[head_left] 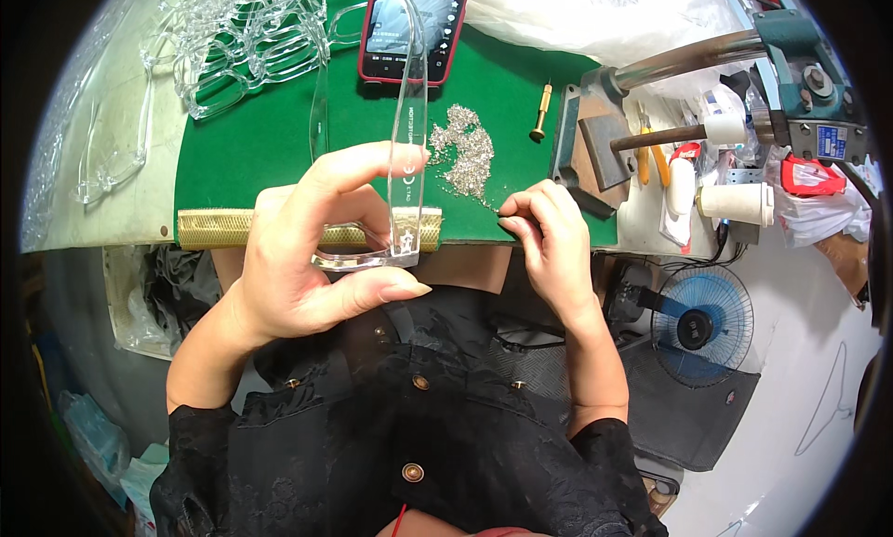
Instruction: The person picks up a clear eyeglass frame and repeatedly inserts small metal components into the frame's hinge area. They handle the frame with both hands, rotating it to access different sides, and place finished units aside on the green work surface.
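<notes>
My left hand (302,249) holds a clear plastic glasses frame (407,137) by its corner, one long temple arm standing up over the green mat (260,137). My right hand (549,235) pinches a thin dark tool at the mat's front edge, its tip right beside a pile of tiny silver screws (462,151).
A heap of clear plastic frames (242,35) lies at the mat's far left. A phone in a red case (412,30) lies at the back. A brass-handled tool (540,109) and a metal press (744,63) stand to the right. A blue fan (702,323) sits on the floor.
</notes>
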The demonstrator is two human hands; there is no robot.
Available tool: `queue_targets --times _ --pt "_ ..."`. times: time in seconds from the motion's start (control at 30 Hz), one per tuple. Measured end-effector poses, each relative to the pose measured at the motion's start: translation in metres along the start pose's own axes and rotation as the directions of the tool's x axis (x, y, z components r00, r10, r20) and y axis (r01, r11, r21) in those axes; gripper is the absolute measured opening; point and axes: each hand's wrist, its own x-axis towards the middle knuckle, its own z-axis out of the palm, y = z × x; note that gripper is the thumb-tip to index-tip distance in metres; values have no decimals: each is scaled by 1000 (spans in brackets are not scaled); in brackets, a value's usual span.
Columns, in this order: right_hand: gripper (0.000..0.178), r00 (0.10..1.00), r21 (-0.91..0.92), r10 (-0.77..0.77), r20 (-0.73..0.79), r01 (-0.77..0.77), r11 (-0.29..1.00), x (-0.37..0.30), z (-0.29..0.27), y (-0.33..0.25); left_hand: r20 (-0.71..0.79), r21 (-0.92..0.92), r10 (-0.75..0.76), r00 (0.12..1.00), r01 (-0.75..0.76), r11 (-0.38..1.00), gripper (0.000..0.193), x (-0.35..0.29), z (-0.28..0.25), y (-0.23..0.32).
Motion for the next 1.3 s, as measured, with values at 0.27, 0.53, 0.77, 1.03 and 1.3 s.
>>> queue_targets --times 0.27,0.53,0.77,1.03,1.3 --pt "16 980 126 -102 169 81 989 17 -12 7 9 11 -7 1000 7 1000 71 -1 -1 1" --pt "16 960 179 -193 205 157 971 25 -11 15 19 30 2 1000 -3 1000 71 -1 1 2" --pt "17 952 130 -224 207 200 971 26 -8 17 103 85 -35 994 26 996 83 -2 -2 5" --pt "15 937 1 -315 148 319 948 16 -7 20 84 68 19 996 -25 997 88 -2 -6 7" --pt "9 970 61 -241 -18 241 969 3 -2 25 107 -7 32 994 -32 999 98 10 2 11"
